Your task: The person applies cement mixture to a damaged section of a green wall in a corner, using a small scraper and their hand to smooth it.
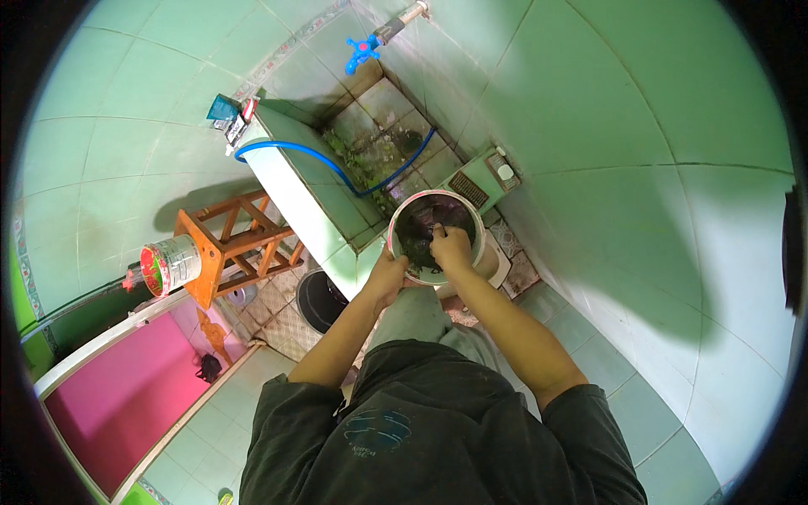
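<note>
Your left hand [385, 278] grips the bucket [436, 193] in front of you by its near left rim. Your right hand [452, 249] curls inside; whether it holds anything, I can't quite tell. Beyond, a blue hose [290, 146] crosses the ledge [290, 195]; farthest, a blue tap [362, 52].

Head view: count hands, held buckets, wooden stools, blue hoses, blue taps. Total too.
Hands: 2 (left hand, right hand)
Held bucket: 1
Wooden stool: 1
Blue hose: 1
Blue tap: 1
Total: 6
</note>
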Demonstrator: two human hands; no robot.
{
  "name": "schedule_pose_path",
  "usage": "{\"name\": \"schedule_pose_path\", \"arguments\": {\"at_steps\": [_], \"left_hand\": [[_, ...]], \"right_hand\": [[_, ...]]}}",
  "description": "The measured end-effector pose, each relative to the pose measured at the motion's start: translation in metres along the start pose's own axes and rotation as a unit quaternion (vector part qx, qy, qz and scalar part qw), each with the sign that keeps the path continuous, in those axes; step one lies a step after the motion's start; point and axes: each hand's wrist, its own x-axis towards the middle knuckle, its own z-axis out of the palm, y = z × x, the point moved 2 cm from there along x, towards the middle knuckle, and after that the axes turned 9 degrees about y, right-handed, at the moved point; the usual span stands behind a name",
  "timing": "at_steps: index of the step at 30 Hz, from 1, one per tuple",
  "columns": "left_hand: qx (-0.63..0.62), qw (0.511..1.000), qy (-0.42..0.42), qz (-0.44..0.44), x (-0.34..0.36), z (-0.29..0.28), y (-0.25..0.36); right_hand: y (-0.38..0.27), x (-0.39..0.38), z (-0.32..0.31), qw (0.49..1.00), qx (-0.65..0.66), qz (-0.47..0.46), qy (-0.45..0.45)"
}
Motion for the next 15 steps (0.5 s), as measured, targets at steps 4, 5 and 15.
{"name": "schedule_pose_path", "arguments": {"at_steps": [4,5,15], "left_hand": [[-0.007,1.0,0.018,-0.006,0.007,-0.006,-0.008],[-0.013,1.0,0.008,0.0,0.009,-0.006,-0.01],[0.044,0.999,-0.019,0.018,-0.002,-0.001,0.003]], "right_hand": [[-0.017,-0.022,-0.021,0.999,-0.023,-0.046,0.015],[-0.016,-0.025,-0.025,0.998,-0.011,-0.068,0.015],[0.001,-0.064,-0.101,0.986,0.113,-0.099,-0.069]]}}
